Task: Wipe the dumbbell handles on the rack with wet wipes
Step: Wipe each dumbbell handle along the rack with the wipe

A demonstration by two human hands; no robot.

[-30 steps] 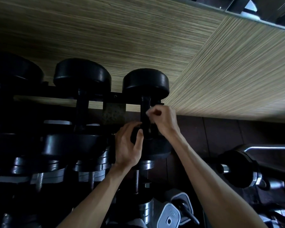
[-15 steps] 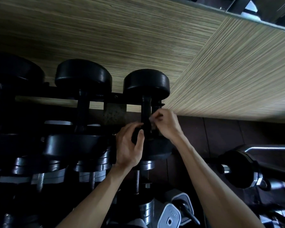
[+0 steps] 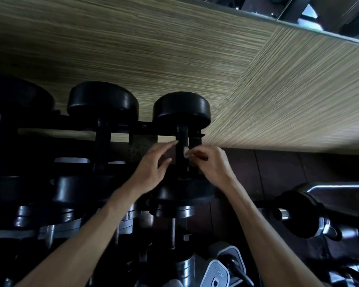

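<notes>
1. Dumbbell handle (image 3: 181, 154), a dark round bar between black rubber-looking heads, stood on the black metal rack (image 3: 137, 129) before a striped wood-grain wall (image 3: 174, 59).
2. Our left hand (image 3: 151, 164), which had cupped the near head, had come off, fingers spread and empty.
3. Our right hand (image 3: 209, 160) pinched a small pale wet wipe (image 3: 186, 151) against the bar; we judged wiping under way.

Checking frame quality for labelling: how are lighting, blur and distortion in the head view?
Head view: rack and dumbbell handle sit in deep shadow, detail crushed; wall well lit; left hand slightly motion-blurred; right hand sharper; wide-angle bending at the edges.
</notes>
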